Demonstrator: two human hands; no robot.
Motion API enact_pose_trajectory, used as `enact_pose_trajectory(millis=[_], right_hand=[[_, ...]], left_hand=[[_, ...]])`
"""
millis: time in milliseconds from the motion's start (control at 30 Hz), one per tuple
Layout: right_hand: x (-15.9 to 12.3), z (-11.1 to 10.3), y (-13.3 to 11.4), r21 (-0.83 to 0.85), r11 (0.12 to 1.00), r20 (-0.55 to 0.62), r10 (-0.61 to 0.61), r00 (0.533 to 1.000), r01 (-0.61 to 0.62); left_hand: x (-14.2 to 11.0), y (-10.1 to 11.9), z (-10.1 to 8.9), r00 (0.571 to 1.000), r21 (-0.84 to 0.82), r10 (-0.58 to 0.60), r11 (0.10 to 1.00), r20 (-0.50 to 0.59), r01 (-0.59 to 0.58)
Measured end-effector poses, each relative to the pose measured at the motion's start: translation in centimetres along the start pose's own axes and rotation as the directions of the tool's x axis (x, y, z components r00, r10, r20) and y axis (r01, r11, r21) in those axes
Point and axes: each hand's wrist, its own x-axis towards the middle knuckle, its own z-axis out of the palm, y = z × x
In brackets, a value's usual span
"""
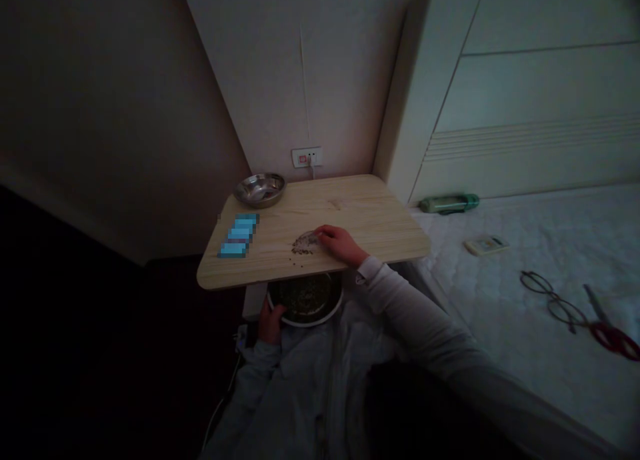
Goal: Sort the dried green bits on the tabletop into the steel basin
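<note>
My right hand [340,241] lies on the small wooden table [370,220], fingers curled against a little heap of grains [303,244] near the front edge. My left hand [271,321] grips the rim of a round metal bowl [306,300] held just below the table's front edge; the bowl holds dark grainy stuff. The room is dim and the grains are hard to make out.
An empty steel bowl [260,189] stands at the table's back left, under a wall socket [307,157]. A blurred blue patch [239,236] lies on the left. On the bed to the right lie a green bottle [449,203], a remote [486,245], glasses [549,299] and red scissors [611,332].
</note>
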Motion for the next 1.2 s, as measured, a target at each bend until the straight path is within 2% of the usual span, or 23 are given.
enact_pose_trajectory(millis=[233,400,633,800,1200], right_hand=[[-0.5,0.4,-0.1,0.003,0.999,0.065,-0.045,0.997,0.045],[-0.5,1.0,-0.3,0.012,0.999,0.015,-0.038,0.999,0.038],[-0.1,2.7,-1.5,-0.153,0.985,0.026,-0.082,0.996,0.085],[-0.1,2.9,-2.1,-0.204,0.966,0.081,-0.144,0.986,0.158],[-0.4,2.4,-2.3,-0.091,0.940,0.209,-0.304,0.929,0.328]], left_hand=[[0.0,0.2,0.0,0.998,0.066,0.056,0.996,0.014,-0.057],[0.1,0.0,-0.1,0.999,0.070,0.048,0.996,0.012,-0.048],[0.3,-0.7,-0.2,1.000,0.014,0.022,1.000,0.013,-0.022],[0.2,-0.5,-0.2,1.000,0.020,0.030,0.999,0.002,-0.030],[0.0,0.0,-0.1,1.000,0.033,0.029,0.999,0.007,-0.030]])
